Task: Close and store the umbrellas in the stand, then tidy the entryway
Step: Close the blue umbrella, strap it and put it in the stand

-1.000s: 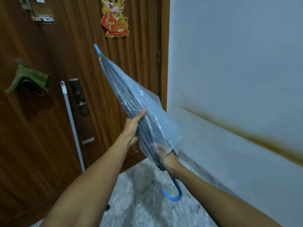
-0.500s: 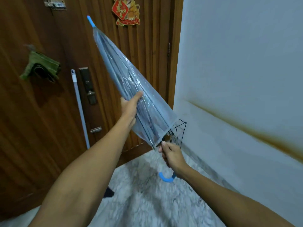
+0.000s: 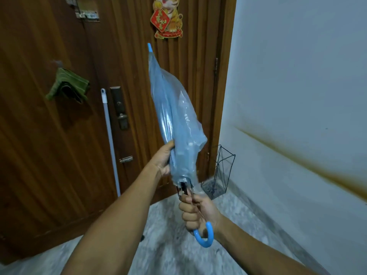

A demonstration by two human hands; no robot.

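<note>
A closed umbrella (image 3: 172, 116) with a clear bluish canopy and a blue tip points up and slightly left in front of the door. My left hand (image 3: 163, 162) grips the lower part of the folded canopy. My right hand (image 3: 195, 211) holds the shaft just above the blue hooked handle (image 3: 204, 238). A black wire umbrella stand (image 3: 219, 173) sits on the floor in the corner between door and wall, behind and right of the umbrella; nothing shows inside it.
The brown wooden door (image 3: 49, 155) fills the left and centre, with a lock (image 3: 120, 108), a green cloth (image 3: 67, 85) hanging on it and a pale mop pole (image 3: 110, 139) leaning against it. A white wall (image 3: 297, 76) stands on the right. The floor (image 3: 168, 255) is marbled.
The canopy has been gathered in tighter. My left hand has slid down it, and my right hand now grips the shaft near the handle. The umbrella stands more upright.
</note>
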